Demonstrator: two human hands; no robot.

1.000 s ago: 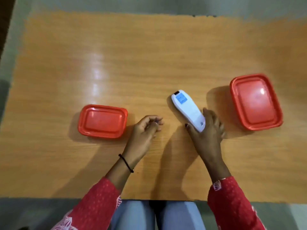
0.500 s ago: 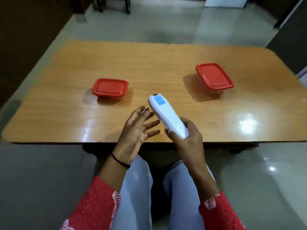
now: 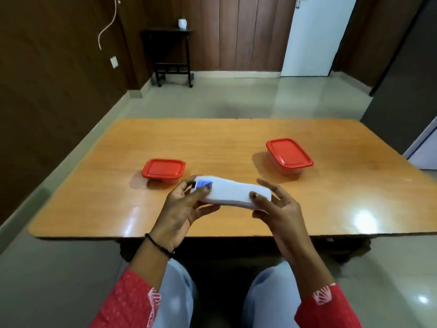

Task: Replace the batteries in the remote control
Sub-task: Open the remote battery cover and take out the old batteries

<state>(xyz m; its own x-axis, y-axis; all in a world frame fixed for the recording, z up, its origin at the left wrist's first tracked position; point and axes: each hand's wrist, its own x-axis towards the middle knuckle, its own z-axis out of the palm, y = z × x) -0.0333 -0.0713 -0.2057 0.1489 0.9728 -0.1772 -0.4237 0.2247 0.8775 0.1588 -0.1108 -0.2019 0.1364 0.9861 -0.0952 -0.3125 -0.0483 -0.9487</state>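
I hold a white remote control [image 3: 233,194] with a small blue screen sideways above the near part of the wooden table [image 3: 227,143]. My left hand [image 3: 183,210] grips its screen end, thumb on top. My right hand [image 3: 277,209] holds the other end, thumb pressed on the top face. No batteries are visible. The remote's underside is hidden.
Two closed containers with red lids stand on the table: a flat one [image 3: 163,170] at the left just beyond the remote, a taller clear one [image 3: 288,156] at the right. Tiled floor surrounds the table; a dark side table [image 3: 173,55] stands by the far wall.
The view has tilted up from the tabletop. My right hand lifted the remote off the table and turned it sideways, and my left hand, open before, has taken hold of its screen end.
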